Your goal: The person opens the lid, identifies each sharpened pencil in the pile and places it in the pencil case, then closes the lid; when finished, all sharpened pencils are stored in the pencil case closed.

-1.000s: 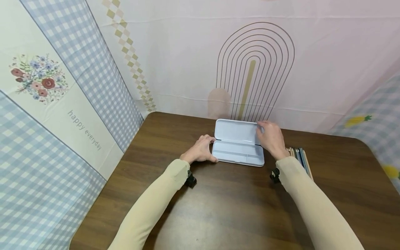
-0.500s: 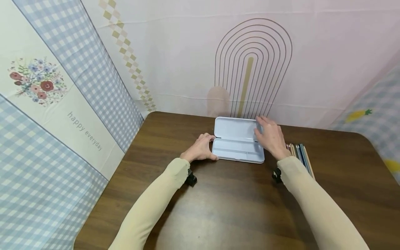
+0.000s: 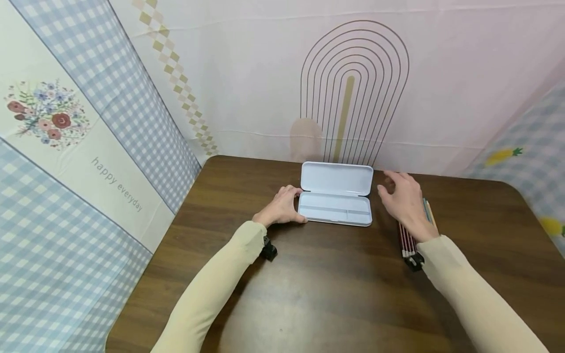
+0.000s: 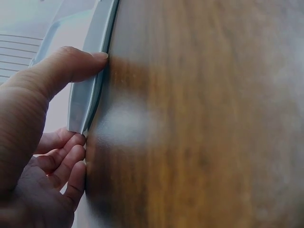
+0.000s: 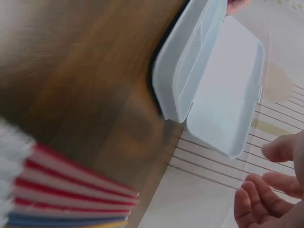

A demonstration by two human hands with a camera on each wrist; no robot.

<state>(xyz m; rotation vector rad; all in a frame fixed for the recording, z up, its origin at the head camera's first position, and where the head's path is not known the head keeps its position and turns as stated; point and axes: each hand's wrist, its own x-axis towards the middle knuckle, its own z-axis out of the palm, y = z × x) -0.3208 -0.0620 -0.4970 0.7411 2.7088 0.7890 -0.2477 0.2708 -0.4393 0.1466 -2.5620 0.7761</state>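
Note:
A pale blue pencil case (image 3: 334, 215) lies on the table with its lid (image 3: 337, 179) raised back; the base has a long slot and a small compartment, both bare. My left hand (image 3: 282, 205) grips its left end. In the left wrist view, the thumb (image 4: 76, 64) presses the front side and the fingers curl at the end. My right hand (image 3: 403, 198) holds nothing, its fingers loosely bent, just right of the case and over a row of pencils (image 3: 407, 240). Red-striped, blue and yellow pencils (image 5: 78, 187) show in the right wrist view; the hand partly hides them from the head camera.
The dark wooden table (image 3: 282, 294) runs up to a patterned cloth backdrop (image 3: 247, 98) close behind the raised lid. A blue checked cloth (image 3: 66, 235) hangs along the left side, with another at the right.
My right hand has let go of the lid's right end and moved right, over the pencils. The lid stays raised. My left hand keeps its grip on the case.

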